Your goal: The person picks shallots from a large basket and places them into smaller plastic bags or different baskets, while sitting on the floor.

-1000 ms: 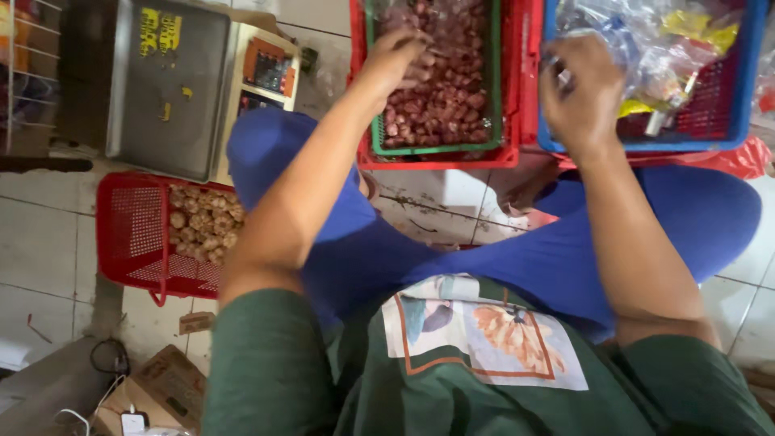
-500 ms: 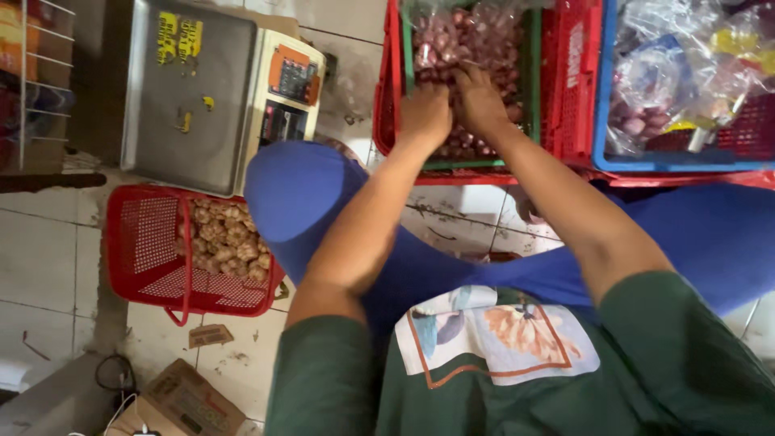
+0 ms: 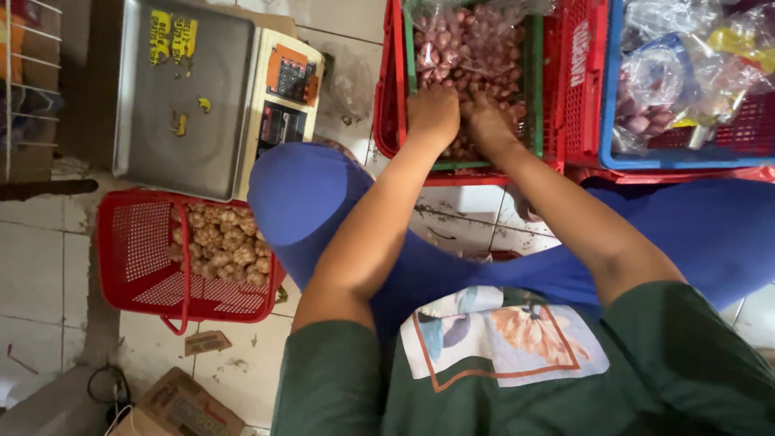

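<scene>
Right now, in the head view, both hands are down in a green-rimmed crate that sits inside a red crate at the far edge of the tiled floor. That inner crate holds a heap of small reddish shallots under a loose clear plastic liner. The left hand lies knuckles-up on the near part of the heap, fingers curled downward into the bulbs; the right hand lies just beside it, touching or nearly touching it, fingers likewise buried. Whether either hand has closed on bulbs I cannot tell, since the fingertips are hidden. Judging by how things lie, the work looks early or midway: the heap is deep and nothing is lifted clear of it. To the right, a blue crate holds clear bags, some already filled with reddish bulbs. On the left side of the floor, a digital scale stands with its steel pan bare, and nearer the person a red basket holds garlic bulbs, untouched. Cardboard boxes lie at the near-left corner.
</scene>
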